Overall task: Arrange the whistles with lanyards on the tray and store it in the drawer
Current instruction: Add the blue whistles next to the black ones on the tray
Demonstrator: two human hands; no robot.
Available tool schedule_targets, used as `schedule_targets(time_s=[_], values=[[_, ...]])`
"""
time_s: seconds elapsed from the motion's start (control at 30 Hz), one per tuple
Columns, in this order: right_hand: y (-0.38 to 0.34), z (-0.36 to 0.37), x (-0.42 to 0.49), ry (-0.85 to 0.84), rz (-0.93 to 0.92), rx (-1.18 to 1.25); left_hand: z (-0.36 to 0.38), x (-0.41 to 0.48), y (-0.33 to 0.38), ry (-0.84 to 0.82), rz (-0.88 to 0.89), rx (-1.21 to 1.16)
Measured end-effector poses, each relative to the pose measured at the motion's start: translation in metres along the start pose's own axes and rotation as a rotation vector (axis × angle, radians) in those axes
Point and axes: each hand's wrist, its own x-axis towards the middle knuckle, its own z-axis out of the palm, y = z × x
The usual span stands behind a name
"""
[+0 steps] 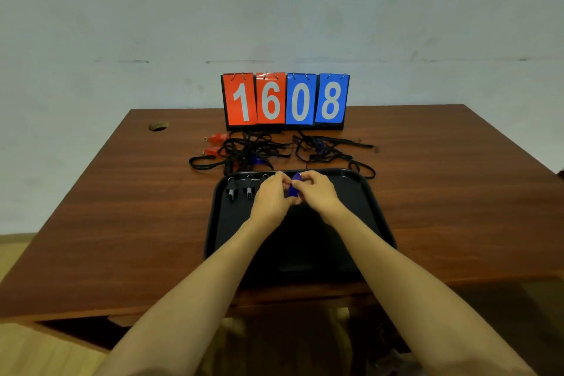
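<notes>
Where both hands meet above the far half of the black tray (357, 211), a blue whistle (294, 189) sits pinched between them. Left hand (270, 196): fingers curled, tips on the whistle's left side. Right hand (318, 192): fingers curled, gripping its right side. Two black whistles (231, 190) lie side by side on the tray's far-left part, rings pointing away; a third ring shows just beside the left hand, its whistle hidden. Beyond the tray, a tangle of black lanyards (256, 150) is spread on the wooden table (122, 198), with red whistles (217, 137) at its left edge. Farther back stands a flip scoreboard (285, 99) reading 1608. Round hole (158, 126) in the tabletop, far left.
</notes>
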Motion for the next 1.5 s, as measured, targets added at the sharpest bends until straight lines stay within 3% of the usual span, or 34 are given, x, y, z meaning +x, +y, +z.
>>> schedule_targets(time_s=[0.17,0.3,0.43,0.63,0.8,1.07,1.23,1.37,1.5], values=[[-0.007,-0.001,0.020,0.033,-0.060,-0.370,-0.024,0.045,-0.017,0.152,0.019,0.308],[-0.006,0.008,0.032,-0.005,-0.094,-0.556,-0.036,0.077,-0.030,0.084,-0.009,0.657],[0.002,0.015,0.037,0.010,-0.139,-0.588,-0.030,0.100,-0.039,-0.023,-0.031,0.765],[0.011,0.021,0.032,0.105,-0.210,-0.555,-0.026,0.118,-0.046,0.017,-0.014,0.847],[0.012,0.019,0.032,0.102,-0.225,-0.531,-0.024,0.126,-0.050,0.035,-0.093,0.827],[0.014,0.023,0.029,0.116,-0.241,-0.543,-0.021,0.124,-0.053,0.025,-0.023,0.803],[0.016,0.022,0.024,0.066,-0.267,-0.588,-0.023,0.108,-0.053,0.182,0.166,0.651],[0.014,0.021,0.020,-0.011,-0.250,-0.609,-0.033,0.086,-0.043,0.227,0.196,0.469],[0.007,0.030,0.018,0.013,-0.273,-0.602,-0.045,0.062,-0.040,0.280,0.240,0.328]])
